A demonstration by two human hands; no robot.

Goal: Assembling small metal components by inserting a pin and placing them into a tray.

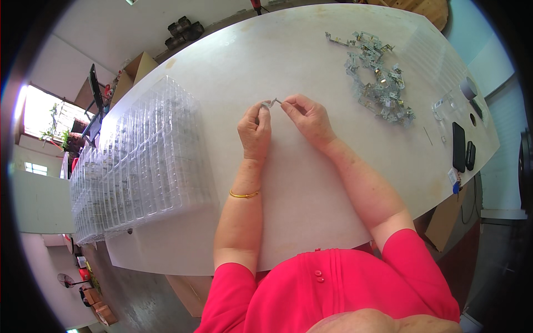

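Note:
Over the middle of the white table, my left hand [255, 133] pinches a small bent metal bracket [268, 104] between thumb and fingers. From the right, my right hand [308, 120] is closed on a thin dark pin-like piece [278, 101], whose end meets the bracket. Its exact kind is too small to make out. Both hands are close together, a little above the tabletop. Farther right lies a loose pile of similar small metal brackets [383, 83], some with brass-coloured parts.
Stacked clear plastic trays [166, 139] stand on the left side of the table [294, 61]. Near the right edge are a black phone [458, 147], a small black case [470, 155], keys with a blue tag [456, 186], a clear container [442, 107] and a thin rod [428, 136].

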